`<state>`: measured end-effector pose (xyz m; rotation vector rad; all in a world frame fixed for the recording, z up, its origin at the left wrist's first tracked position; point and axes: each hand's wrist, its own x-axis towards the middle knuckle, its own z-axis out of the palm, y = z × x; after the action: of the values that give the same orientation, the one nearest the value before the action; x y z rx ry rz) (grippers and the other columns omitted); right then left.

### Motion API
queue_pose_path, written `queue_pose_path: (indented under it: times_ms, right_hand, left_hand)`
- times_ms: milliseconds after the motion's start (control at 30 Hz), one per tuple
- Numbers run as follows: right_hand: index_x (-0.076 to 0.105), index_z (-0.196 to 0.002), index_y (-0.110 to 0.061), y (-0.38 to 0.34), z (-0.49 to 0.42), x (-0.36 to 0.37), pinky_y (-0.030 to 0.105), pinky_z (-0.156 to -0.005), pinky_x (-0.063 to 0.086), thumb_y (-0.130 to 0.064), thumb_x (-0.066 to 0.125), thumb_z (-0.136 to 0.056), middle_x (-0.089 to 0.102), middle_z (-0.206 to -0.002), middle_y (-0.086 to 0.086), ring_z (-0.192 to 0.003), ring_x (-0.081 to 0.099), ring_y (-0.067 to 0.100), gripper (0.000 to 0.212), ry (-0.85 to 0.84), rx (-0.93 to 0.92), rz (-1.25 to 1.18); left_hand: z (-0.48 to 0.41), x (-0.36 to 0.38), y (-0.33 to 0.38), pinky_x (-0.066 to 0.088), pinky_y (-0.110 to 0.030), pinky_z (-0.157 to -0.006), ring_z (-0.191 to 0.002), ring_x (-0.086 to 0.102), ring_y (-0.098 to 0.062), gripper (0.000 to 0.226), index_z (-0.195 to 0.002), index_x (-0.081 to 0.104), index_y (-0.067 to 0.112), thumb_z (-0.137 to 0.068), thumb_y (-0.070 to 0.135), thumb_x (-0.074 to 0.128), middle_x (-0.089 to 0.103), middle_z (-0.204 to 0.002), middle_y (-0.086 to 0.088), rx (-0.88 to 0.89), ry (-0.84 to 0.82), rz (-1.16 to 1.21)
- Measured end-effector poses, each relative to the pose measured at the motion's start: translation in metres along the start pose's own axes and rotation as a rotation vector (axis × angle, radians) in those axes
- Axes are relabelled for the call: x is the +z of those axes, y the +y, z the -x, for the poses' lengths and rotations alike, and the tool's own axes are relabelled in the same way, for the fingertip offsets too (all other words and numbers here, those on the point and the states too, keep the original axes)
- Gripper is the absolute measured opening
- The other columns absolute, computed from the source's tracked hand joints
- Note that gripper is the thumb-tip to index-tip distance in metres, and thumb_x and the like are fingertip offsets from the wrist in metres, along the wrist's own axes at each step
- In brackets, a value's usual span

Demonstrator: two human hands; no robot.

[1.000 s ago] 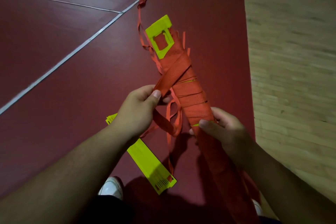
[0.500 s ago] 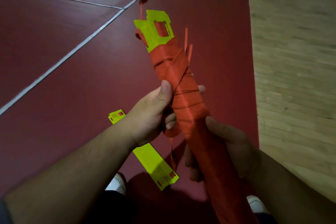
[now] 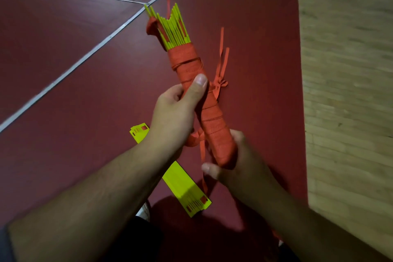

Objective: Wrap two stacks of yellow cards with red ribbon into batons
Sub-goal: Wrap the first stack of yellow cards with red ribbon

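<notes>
Dim, warm indoor light. The red floor [image 3: 63, 81] carries a pale greyish sheen toward its far edge, and a dark shadow [image 3: 197, 225] pools at its near edge beneath the forearms. Motion blur smears the right hand [image 3: 231, 161]. The wooden strip [image 3: 350, 102] along the right looks soft and streaky. The yellow cards [image 3: 174, 27] show sharp and vividly saturated.

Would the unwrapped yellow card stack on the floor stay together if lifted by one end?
Probably not: the yellow card stack shows no binding and its near edges look fanned, so cards may slip apart. Being thin, it likely feels light.
</notes>
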<state>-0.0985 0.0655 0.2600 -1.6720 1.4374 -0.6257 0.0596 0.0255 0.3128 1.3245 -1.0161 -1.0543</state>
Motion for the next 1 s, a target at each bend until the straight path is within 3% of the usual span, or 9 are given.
queue_pose_path:
  times_ms: [67, 133, 233, 367, 467, 567, 733, 900, 1000]
  right_hand:
    - [0.049, -0.110, -0.038, -0.001, 0.001, 0.002, 0.023, -0.070, 0.046, -0.029, 0.081, -0.070, 0.066, -0.092, -0.013, -0.079, 0.061, -0.002, 0.051, 0.078, -0.012, 0.018]
    - [0.049, -0.100, -0.040, 0.003, -0.003, -0.006, 0.020, -0.066, 0.046, -0.023, 0.081, -0.068, 0.065, -0.084, -0.011, -0.075, 0.061, -0.002, 0.048, 0.078, 0.028, -0.035]
    - [0.054, -0.102, -0.046, 0.004, -0.009, -0.023, 0.040, -0.073, 0.055, -0.034, 0.078, -0.052, 0.070, -0.086, -0.007, -0.075, 0.066, 0.013, 0.057, 0.054, 0.008, -0.153]
    - [0.060, -0.096, -0.034, 0.005, -0.012, -0.035, 0.052, -0.067, 0.056, -0.028, 0.077, -0.052, 0.071, -0.082, 0.002, -0.072, 0.066, 0.029, 0.048, 0.009, -0.072, -0.205]
    - [0.062, -0.094, -0.032, 0.008, -0.014, -0.041, 0.057, -0.070, 0.056, -0.028, 0.079, -0.052, 0.073, -0.087, 0.009, -0.079, 0.069, 0.037, 0.045, -0.026, -0.089, -0.281]
    - [0.064, -0.095, -0.029, 0.010, -0.015, -0.043, 0.057, -0.071, 0.057, -0.027, 0.081, -0.055, 0.075, -0.090, 0.009, -0.081, 0.070, 0.038, 0.044, -0.061, -0.077, -0.328]
    - [0.068, -0.091, -0.026, 0.011, -0.014, -0.041, 0.029, -0.059, 0.052, -0.017, 0.080, -0.062, 0.070, -0.072, -0.006, -0.064, 0.059, 0.007, 0.032, -0.069, -0.052, -0.387]
    - [0.065, -0.106, -0.014, 0.002, -0.011, -0.044, 0.035, -0.066, 0.059, -0.012, 0.084, -0.066, 0.072, -0.098, 0.023, -0.077, 0.072, 0.030, 0.044, -0.123, -0.011, -0.604]
    - [0.062, -0.109, -0.007, -0.002, -0.009, -0.044, 0.042, -0.064, 0.059, -0.019, 0.084, -0.070, 0.072, -0.101, 0.025, -0.076, 0.072, 0.037, 0.046, -0.179, 0.037, -0.743]
  left_hand:
    - [-0.006, -0.008, 0.001, 0.038, -0.021, -0.041, -0.039, 0.040, -0.007, 0.048, -0.083, 0.061, 0.008, -0.094, 0.055, 0.054, 0.044, -0.052, 0.009, 0.098, -0.115, -0.128]
    - [-0.012, -0.021, 0.001, 0.046, -0.019, -0.051, -0.049, 0.049, 0.003, 0.036, -0.096, 0.061, 0.016, -0.097, 0.051, 0.054, 0.054, -0.056, 0.018, 0.242, -0.292, -0.244]
    - [-0.019, -0.030, -0.008, 0.044, -0.009, -0.063, -0.068, 0.057, 0.013, 0.026, -0.120, 0.053, 0.016, -0.097, 0.028, 0.057, 0.065, -0.080, 0.031, 0.328, -0.354, -0.301]
    - [-0.020, -0.025, -0.018, 0.050, -0.032, -0.066, -0.065, 0.061, -0.007, 0.017, -0.093, 0.060, 0.021, -0.094, 0.037, 0.054, 0.067, -0.075, 0.009, 0.321, -0.248, -0.370]
    - [-0.022, -0.025, -0.020, 0.045, -0.021, -0.078, -0.081, 0.060, 0.003, 0.016, -0.090, 0.066, 0.034, -0.093, 0.037, 0.051, 0.068, -0.094, 0.000, 0.329, -0.205, -0.425]
    - [-0.024, -0.023, -0.026, 0.043, -0.029, -0.085, -0.093, 0.060, -0.013, 0.036, -0.100, 0.072, 0.013, -0.091, 0.039, 0.048, 0.065, -0.100, -0.005, 0.281, -0.213, -0.548]
    - [-0.022, -0.022, -0.027, 0.050, -0.029, -0.073, -0.072, 0.058, -0.011, 0.028, -0.081, 0.066, 0.018, -0.103, 0.014, 0.051, 0.067, -0.075, 0.006, 0.107, -0.218, -0.295]
    - [-0.018, -0.014, -0.027, 0.040, -0.036, -0.073, -0.060, 0.049, -0.017, 0.029, -0.083, 0.059, 0.009, -0.106, 0.014, 0.041, 0.053, -0.063, 0.002, -0.100, -0.258, 0.021]
    - [-0.018, -0.011, -0.028, 0.031, -0.035, -0.065, -0.052, 0.036, -0.012, 0.043, -0.091, 0.062, 0.005, -0.090, 0.046, 0.052, 0.045, -0.059, 0.006, -0.104, -0.265, 0.027]
